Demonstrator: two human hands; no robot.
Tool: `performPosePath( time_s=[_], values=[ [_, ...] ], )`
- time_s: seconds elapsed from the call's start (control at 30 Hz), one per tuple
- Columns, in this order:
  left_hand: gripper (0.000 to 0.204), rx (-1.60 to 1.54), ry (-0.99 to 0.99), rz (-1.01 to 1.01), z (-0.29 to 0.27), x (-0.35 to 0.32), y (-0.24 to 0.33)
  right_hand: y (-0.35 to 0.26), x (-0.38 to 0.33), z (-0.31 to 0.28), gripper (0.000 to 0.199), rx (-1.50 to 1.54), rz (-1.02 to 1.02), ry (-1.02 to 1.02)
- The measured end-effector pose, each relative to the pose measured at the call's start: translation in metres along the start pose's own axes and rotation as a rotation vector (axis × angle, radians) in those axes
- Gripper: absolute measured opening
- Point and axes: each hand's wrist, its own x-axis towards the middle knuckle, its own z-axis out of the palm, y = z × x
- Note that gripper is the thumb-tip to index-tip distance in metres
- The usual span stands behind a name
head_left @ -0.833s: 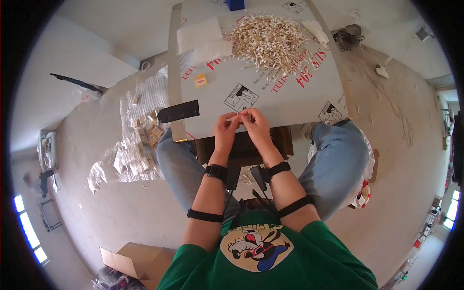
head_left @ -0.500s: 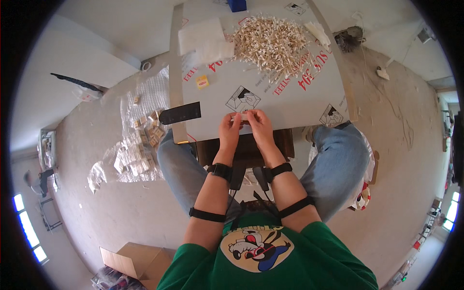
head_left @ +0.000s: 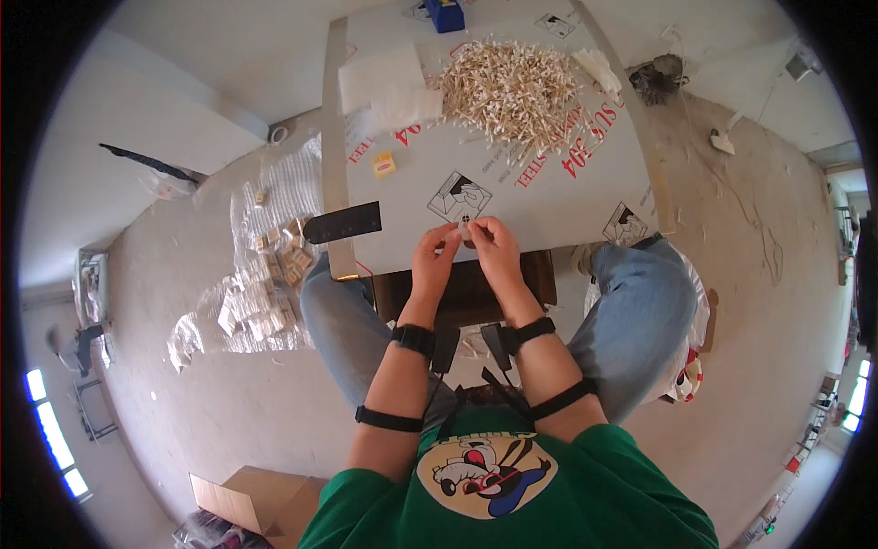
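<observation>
At the near edge of the table, my left hand and my right hand face each other with fingertips nearly touching. Both pinch a small whitish, see-through piece, perhaps a little plastic bag; it is too small to be sure. Farther off lies a big heap of cotton swabs with wooden sticks. Left of the heap is a stack of thin whitish translucent sheets or bags. A small yellow box lies between that stack and my left hand.
A black flat strip juts over the table's left edge. At the far edge stands a blue object; a whitish packet lies right of the heap. Small packed boxes lie on bubble wrap on the floor. An opened carton stands lower left.
My fingertips have shifted slightly and the whitish piece between them now shows smaller and more upright. The whole view has tilted a little; the other things lie as before.
</observation>
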Motion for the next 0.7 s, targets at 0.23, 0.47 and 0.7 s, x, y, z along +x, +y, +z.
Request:
performPosePath(
  time_s=[0.23,0.47,0.7],
  values=[
    [0.011,0.018,0.07,0.173,-0.032,-0.03,0.046,-0.058,-0.028,-0.007,0.007,-0.248,-0.416,-0.141],
    [0.01,0.295,0.155,0.438,-0.056,-0.052,0.096,-0.115,-0.052,-0.013,0.012,-0.387,-0.537,-0.341],
    [0.021,0.518,0.238,0.71,-0.074,-0.069,0.157,-0.168,-0.076,-0.026,0.011,-0.362,-0.729,-0.306]
  ],
)
